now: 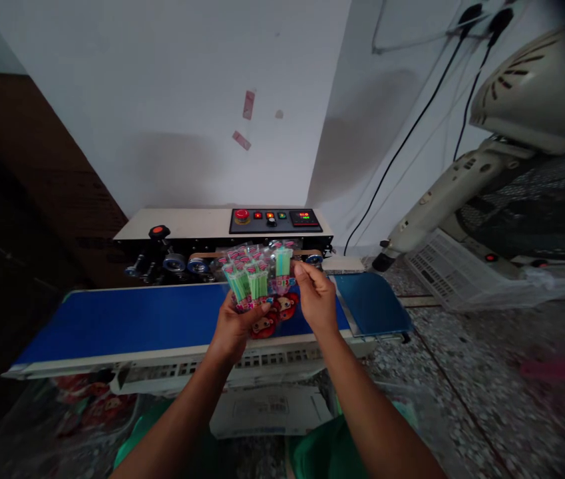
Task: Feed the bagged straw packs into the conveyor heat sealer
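Observation:
My left hand (232,329) is closed round the lower part of a fanned bunch of clear packets (249,276), each filled with green and pink sticks. In my right hand (318,298), a single packet (283,261) of pale green sticks is pinched by its right side, just beside the bunch. Pictures of a red-haired cartoon figure (265,326) show below the packets, over the belt. Both hands are above the blue conveyor belt (152,319) of a sealing machine. Its control panel (276,221), with a red stop button and lit digits, is behind the packets.
Rollers and a knob (159,231) stand on the machine's left. A blue end plate (375,303) lies at the belt's right. White cardboard (269,409) is below the belt, and a tub of packets (95,409) sits lower left. Black cables (412,133) hang at right.

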`<state>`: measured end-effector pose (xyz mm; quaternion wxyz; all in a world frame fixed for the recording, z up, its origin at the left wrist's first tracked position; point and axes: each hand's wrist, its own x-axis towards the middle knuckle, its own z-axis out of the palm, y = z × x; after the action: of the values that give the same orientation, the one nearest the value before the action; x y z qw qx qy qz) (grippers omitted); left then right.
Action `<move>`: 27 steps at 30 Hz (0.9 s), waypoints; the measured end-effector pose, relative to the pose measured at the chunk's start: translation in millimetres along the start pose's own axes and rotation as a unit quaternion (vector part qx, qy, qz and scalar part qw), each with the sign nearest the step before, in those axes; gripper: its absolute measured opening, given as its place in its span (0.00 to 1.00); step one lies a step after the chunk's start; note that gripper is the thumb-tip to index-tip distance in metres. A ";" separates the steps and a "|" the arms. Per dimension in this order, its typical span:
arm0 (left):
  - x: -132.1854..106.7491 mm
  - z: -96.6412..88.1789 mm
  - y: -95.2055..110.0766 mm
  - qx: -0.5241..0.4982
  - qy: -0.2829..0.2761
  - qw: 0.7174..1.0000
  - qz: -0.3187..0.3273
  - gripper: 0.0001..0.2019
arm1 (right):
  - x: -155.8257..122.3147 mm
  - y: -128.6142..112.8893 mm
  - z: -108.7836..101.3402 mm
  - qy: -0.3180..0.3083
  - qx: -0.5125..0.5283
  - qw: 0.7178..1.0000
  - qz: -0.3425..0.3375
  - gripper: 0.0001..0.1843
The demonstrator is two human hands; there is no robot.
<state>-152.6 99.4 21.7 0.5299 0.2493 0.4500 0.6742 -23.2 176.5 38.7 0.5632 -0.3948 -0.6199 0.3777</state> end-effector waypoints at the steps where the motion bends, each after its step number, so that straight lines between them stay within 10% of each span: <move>1: 0.8 -0.7 -0.3 -0.001 0.006 1.000 0.001 0.27 | 2.0 2.3 -4.3 0.025 -0.024 0.999 0.000 0.17; 6: 1.2 -1.4 2.9 0.011 0.014 1.000 -0.005 0.27 | 19.5 22.5 -53.3 0.119 -0.229 0.966 -0.004 0.19; 10: -0.5 1.6 6.3 0.009 0.011 1.000 -0.006 0.28 | 30.7 43.4 -93.4 0.081 -0.461 0.879 0.096 0.18; 16: -0.2 0.8 1.6 0.033 0.006 0.999 0.005 0.28 | 36.5 57.8 -86.8 -0.016 -0.571 0.804 0.169 0.18; 22: -0.4 -3.0 1.6 0.043 -0.014 0.999 -0.003 0.27 | 29.7 41.3 -51.7 -0.045 -0.478 0.877 0.032 0.18; 27: -0.6 1.3 5.1 0.030 -0.030 0.999 -0.003 0.27 | 9.6 1.0 -21.8 -0.185 -0.074 0.980 -0.005 0.21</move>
<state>-153.9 99.1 26.9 0.5374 0.2843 0.4544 0.6511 -1.9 186.2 43.4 0.4099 -0.3559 -0.7415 0.3943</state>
